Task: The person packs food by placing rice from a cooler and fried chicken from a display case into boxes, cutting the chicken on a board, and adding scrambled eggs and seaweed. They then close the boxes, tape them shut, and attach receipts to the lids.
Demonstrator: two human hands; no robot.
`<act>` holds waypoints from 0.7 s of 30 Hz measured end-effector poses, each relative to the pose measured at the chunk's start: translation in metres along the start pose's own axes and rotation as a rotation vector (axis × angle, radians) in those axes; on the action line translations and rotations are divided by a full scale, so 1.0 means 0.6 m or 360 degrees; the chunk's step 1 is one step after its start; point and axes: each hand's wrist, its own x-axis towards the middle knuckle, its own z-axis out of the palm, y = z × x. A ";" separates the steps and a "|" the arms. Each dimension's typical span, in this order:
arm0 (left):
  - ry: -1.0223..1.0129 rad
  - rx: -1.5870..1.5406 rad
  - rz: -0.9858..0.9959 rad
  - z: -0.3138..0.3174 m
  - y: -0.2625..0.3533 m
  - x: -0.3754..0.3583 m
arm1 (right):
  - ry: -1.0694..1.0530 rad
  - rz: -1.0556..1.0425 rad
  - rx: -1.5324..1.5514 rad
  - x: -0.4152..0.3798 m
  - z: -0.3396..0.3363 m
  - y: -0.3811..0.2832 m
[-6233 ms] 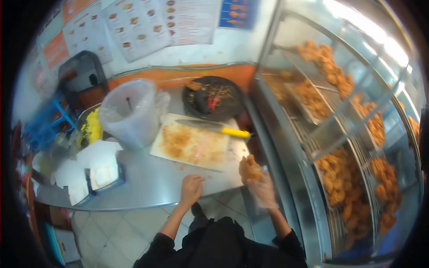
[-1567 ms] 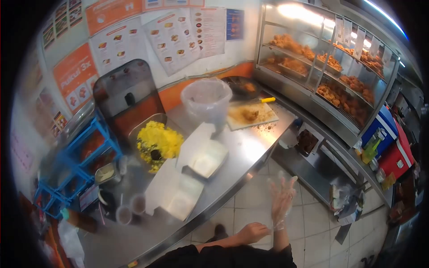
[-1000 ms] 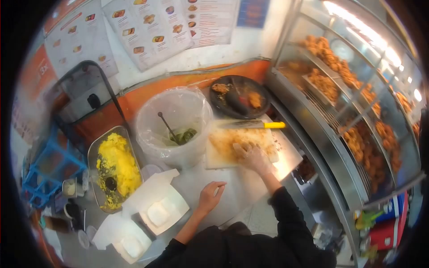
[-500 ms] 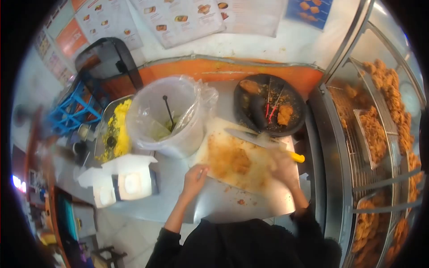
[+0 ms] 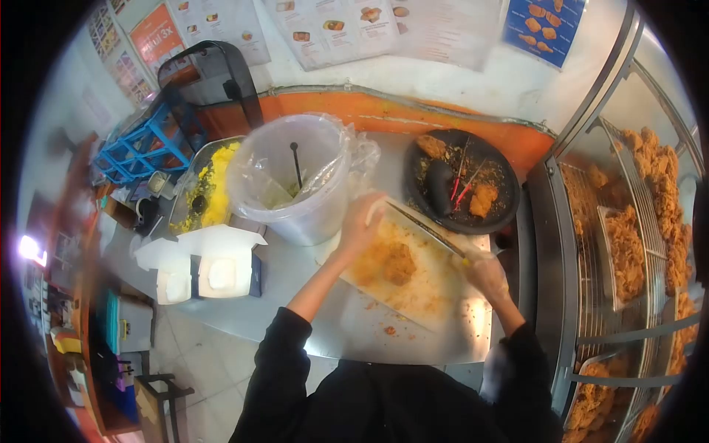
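Note:
My right hand (image 5: 487, 275) is closed around the yellow handle of a knife (image 5: 428, 230). The blade slants up and left along the far side of a stained cutting board (image 5: 425, 303). At the board's far left corner is my left hand (image 5: 360, 225), its fingers curled on the edge close to the knife tip; the grip is partly hidden. One piece of fried chicken (image 5: 399, 263) lies flat in the middle of the board, among orange crumbs.
Behind the board stands a black stone mortar (image 5: 509, 210) with a pestle, chicken and red-handled tools. To the left are a lined plastic bucket (image 5: 247, 199), a tray of yellow food (image 5: 218, 181) and two open white boxes (image 5: 225, 277). A fried-chicken display case (image 5: 550, 295) borders the right.
My left hand has moved from the board's near left edge to its far corner. My right hand has picked up the knife from the board. The camera view has shifted slightly.

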 end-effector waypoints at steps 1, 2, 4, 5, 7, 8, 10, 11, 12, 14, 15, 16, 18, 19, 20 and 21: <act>0.0199 0.0301 0.0342 -0.002 0.013 0.011 | 0.0008 -0.0004 -0.0004 -0.008 0.006 -0.003; 0.0203 0.0299 0.0346 -0.002 0.025 0.020 | 0.0144 -0.0138 0.0031 -0.019 0.015 -0.005; 0.0101 0.0590 0.0715 0.003 0.040 0.031 | 0.0311 -0.0332 0.0099 -0.030 0.009 -0.022; 0.0099 0.0579 0.0711 0.013 0.038 0.036 | 0.0304 -0.0324 0.0094 -0.029 0.006 -0.034; -0.0479 0.0790 0.0696 0.036 0.021 0.046 | 0.0153 -0.0284 0.0056 -0.022 0.000 -0.050; -0.0479 0.0779 0.0698 0.050 -0.006 0.040 | 0.0149 -0.0275 0.0049 -0.020 0.001 -0.057; -0.0746 0.0744 0.0690 0.084 -0.070 0.028 | -0.0178 -0.0181 -0.0084 -0.012 0.004 -0.065; -0.0744 0.0732 0.0692 0.089 -0.084 0.027 | -0.0181 -0.0173 -0.0092 -0.007 0.010 -0.063; -0.0861 0.0735 0.0674 0.094 -0.099 0.022 | -0.0183 -0.0187 -0.0102 -0.005 0.024 -0.059; -0.0989 0.0721 0.0645 0.099 -0.107 0.014 | -0.0206 -0.0196 -0.0111 -0.003 0.049 -0.048; -0.0960 0.0694 0.0550 0.102 -0.111 0.010 | -0.0157 -0.0196 -0.0029 -0.001 0.058 -0.039; -0.0933 0.0673 0.0455 0.106 -0.117 0.008 | -0.0106 -0.0197 0.0057 0.006 0.068 -0.029; -0.0875 0.0635 0.0416 0.114 -0.126 -0.004 | -0.0095 -0.0286 -0.0038 0.021 0.093 -0.005; -0.0803 0.0602 0.0384 0.117 -0.125 -0.007 | -0.0071 -0.0381 -0.0141 0.025 0.094 -0.006; -0.0813 0.0595 0.0372 0.118 -0.128 -0.002 | -0.0087 -0.0378 -0.0135 0.032 0.091 -0.006; -0.0710 0.0614 0.0377 0.118 -0.128 -0.003 | -0.0171 -0.0320 -0.0222 0.030 0.090 -0.006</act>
